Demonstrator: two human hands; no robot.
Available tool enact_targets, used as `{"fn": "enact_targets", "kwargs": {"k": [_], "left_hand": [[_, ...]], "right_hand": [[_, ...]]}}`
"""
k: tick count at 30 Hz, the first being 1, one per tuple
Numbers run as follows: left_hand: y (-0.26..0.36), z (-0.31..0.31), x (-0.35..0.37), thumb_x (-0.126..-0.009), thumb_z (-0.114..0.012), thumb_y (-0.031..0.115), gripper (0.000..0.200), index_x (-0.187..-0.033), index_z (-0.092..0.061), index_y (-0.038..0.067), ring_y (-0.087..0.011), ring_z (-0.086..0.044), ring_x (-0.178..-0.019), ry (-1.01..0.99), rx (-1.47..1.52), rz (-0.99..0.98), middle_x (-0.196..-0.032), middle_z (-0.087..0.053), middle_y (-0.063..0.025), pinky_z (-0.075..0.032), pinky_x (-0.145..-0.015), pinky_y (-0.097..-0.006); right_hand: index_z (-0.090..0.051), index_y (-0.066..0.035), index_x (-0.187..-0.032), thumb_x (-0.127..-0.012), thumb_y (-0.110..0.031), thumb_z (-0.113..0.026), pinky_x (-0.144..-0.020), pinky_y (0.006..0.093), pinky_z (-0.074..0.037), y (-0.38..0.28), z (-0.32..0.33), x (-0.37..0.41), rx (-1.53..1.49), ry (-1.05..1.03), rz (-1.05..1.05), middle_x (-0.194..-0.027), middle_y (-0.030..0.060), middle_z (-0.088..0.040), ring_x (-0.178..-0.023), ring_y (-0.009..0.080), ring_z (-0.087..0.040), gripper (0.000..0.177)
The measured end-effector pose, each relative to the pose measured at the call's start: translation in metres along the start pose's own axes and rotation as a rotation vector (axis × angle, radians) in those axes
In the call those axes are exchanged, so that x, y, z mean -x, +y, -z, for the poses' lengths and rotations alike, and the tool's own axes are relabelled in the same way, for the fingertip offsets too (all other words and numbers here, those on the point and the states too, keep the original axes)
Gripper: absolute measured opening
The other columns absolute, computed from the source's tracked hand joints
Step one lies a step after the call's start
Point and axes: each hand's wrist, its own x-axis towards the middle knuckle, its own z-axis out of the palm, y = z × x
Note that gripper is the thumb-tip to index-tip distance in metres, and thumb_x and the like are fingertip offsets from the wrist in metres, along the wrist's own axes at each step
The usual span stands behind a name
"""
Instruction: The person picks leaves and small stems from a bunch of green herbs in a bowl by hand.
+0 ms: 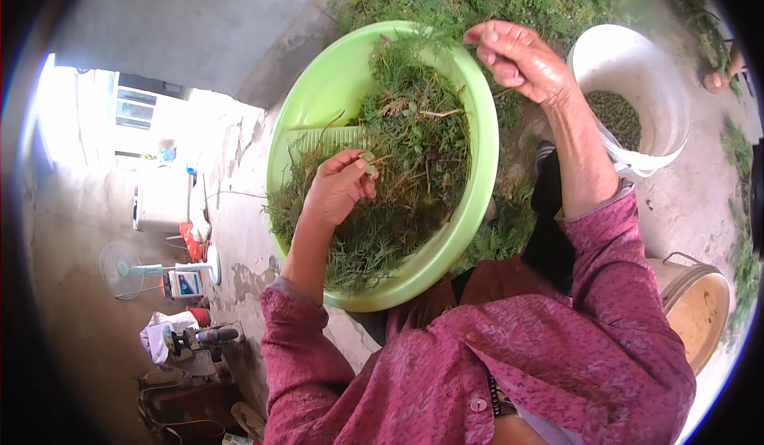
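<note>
A large light-green plastic basin [484, 138] holds a heap of cut green plants [414, 126] with thin feathery leaves and some brown stalks. Over the left part of the heap, my left hand [338, 186] pinches a small leafy sprig [368, 162] between thumb and fingers. My right hand [521, 59] is raised just beyond the basin's right rim, fingers curled and thumb pressed in. A feathery green sprig [434, 43] stretches from its fingertips across the rim; the exact grip is blurred.
Loose greenery [477, 3] covers the floor behind the basin. To the right stand a white bucket [668, 119] with small green bits inside and a lidded pail [700, 318]. Another person's hand [716, 80] shows at far right. A fan [123, 270] stands left.
</note>
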Motion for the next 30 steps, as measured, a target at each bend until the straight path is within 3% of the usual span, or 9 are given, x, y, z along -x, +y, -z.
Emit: {"fn": "enact_targets", "kwargs": {"k": [7,10,13,16,17,19,22,29,30], "left_hand": [[0.026,-0.051,-0.026,-0.086,-0.057,0.012,0.017,-0.100,-0.059,0.003,-0.0154,-0.056,-0.062,-0.192,0.244,-0.035,-0.082,-0.060,-0.0081,-0.048,-0.060,-0.0331],[0.030,-0.072,-0.041,-0.087,-0.054,0.013,0.017,-0.101,-0.059,0.006,-0.0134,-0.054,-0.064,-0.213,0.154,-0.066,-0.084,-0.060,-0.0064,-0.044,-0.062,-0.0320],[0.036,-0.087,-0.049,-0.088,-0.053,0.012,0.016,-0.101,-0.059,0.006,-0.0132,-0.054,-0.064,-0.284,0.187,-0.061,-0.084,-0.059,-0.0064,-0.044,-0.061,-0.0324],[0.042,-0.094,-0.053,-0.087,-0.055,0.012,0.014,-0.099,-0.059,0.006,-0.0142,-0.054,-0.063,-0.321,0.206,-0.021,-0.081,-0.059,-0.0071,-0.045,-0.059,-0.0337],[0.044,-0.095,-0.053,-0.086,-0.057,0.012,0.013,-0.097,-0.059,0.006,-0.0151,-0.054,-0.061,-0.334,0.204,-0.001,-0.079,-0.059,-0.0078,-0.045,-0.057,-0.0350],[0.047,-0.096,-0.054,-0.086,-0.057,0.012,0.013,-0.097,-0.059,0.006,-0.0151,-0.054,-0.061,-0.346,0.184,0.013,-0.078,-0.059,-0.0081,-0.045,-0.057,-0.0349],[0.051,-0.103,-0.055,-0.086,-0.057,0.012,0.013,-0.097,-0.058,0.006,-0.0150,-0.054,-0.060,-0.381,0.159,0.036,-0.078,-0.058,-0.0087,-0.045,-0.057,-0.0349],[0.045,-0.100,-0.056,-0.086,-0.056,0.010,0.009,-0.092,-0.060,0.004,-0.0148,-0.054,-0.059,-0.371,0.210,0.115,-0.078,-0.060,-0.0097,-0.046,-0.058,-0.0340],[0.043,-0.099,-0.055,-0.086,-0.056,0.010,0.009,-0.092,-0.060,0.004,-0.0148,-0.054,-0.059,-0.371,0.210,0.116,-0.078,-0.060,-0.0097,-0.046,-0.058,-0.0340]], "right_hand": [[-0.058,-0.001,-0.099,-0.083,-0.013,-0.062,-0.035,0.0149,-0.022,-0.001,-0.012,-0.001,-0.034,-0.138,-0.027,-0.067,-0.0011,-0.052,-0.045,0.0009,-0.034,0.020],[-0.058,0.000,-0.099,-0.082,-0.010,-0.064,-0.036,0.0148,-0.023,-0.005,-0.019,0.002,-0.054,-0.172,-0.038,-0.067,-0.0026,-0.052,-0.046,0.0006,-0.036,0.021],[-0.059,-0.002,-0.102,-0.081,-0.010,-0.064,-0.039,0.0147,-0.027,-0.006,-0.027,0.002,0.092,-0.151,-0.079,-0.069,-0.0028,-0.054,-0.048,0.0006,-0.038,0.023],[-0.058,-0.006,-0.110,-0.080,-0.013,-0.064,-0.050,0.0195,-0.037,-0.008,-0.032,0.001,0.321,-0.187,-0.043,-0.071,-0.0021,-0.056,-0.056,0.0042,-0.046,0.032],[-0.058,-0.006,-0.110,-0.080,-0.013,-0.064,-0.050,0.0195,-0.037,-0.009,-0.035,0.002,0.320,-0.186,-0.041,-0.071,-0.0021,-0.056,-0.056,0.0042,-0.046,0.032],[-0.058,-0.009,-0.113,-0.080,-0.011,-0.065,-0.057,0.0193,-0.039,-0.011,-0.040,0.004,0.615,-0.239,0.039,-0.073,-0.0028,-0.054,-0.064,0.0041,-0.048,0.034],[-0.059,-0.011,-0.112,-0.077,-0.012,-0.067,-0.063,0.0229,-0.041,-0.014,-0.040,0.002,0.713,-0.312,0.015,-0.073,-0.0021,-0.055,-0.069,0.0060,-0.050,0.035],[-0.061,-0.010,-0.105,-0.077,-0.010,-0.066,-0.061,0.0220,-0.039,-0.012,-0.037,0.004,0.753,-0.350,0.043,-0.073,-0.0020,-0.054,-0.070,0.0057,-0.048,0.028],[-0.060,-0.008,-0.101,-0.076,-0.011,-0.065,-0.057,0.0223,-0.039,-0.011,-0.038,0.005,0.691,-0.282,0.042,-0.070,-0.0006,-0.054,-0.065,0.0066,-0.049,0.026]]}}
